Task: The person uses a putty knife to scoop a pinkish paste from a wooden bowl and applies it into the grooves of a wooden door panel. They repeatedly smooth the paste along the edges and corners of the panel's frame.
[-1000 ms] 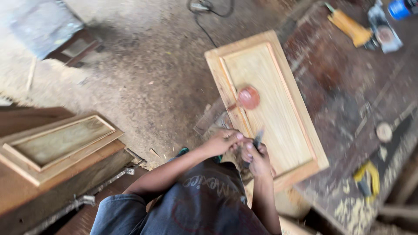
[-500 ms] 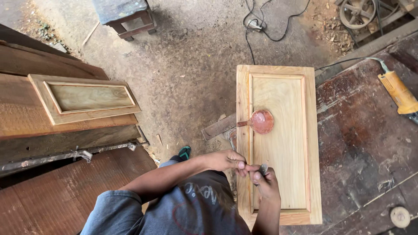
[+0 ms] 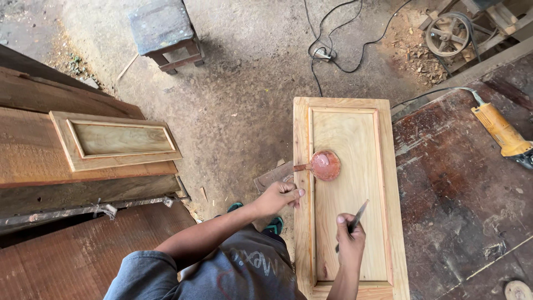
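Observation:
A pale wooden panel door [image 3: 383, 183] lies flat on the dark workbench. My left hand [image 3: 280, 197] rests with curled fingers on the door's left frame edge. My right hand [image 3: 350, 241] holds a thin metal blade [image 3: 358, 214] over the recessed centre panel, tip pointing up and right. A small round dish of reddish-brown paste [image 3: 325, 165], with a short handle to its left, sits on the panel just above my left hand.
A yellow power grinder [image 3: 502, 133] lies on the workbench [image 3: 461, 200] at right, its cable running off the bench. A second framed panel [image 3: 114, 141] rests on stacked boards at left. A small stool [image 3: 164, 30] and cables [image 3: 333, 50] are on the sawdust floor.
The view has swung and steadied over the door. My right hand has moved down and right over the centre panel with the blade; my left hand has stayed on the left frame.

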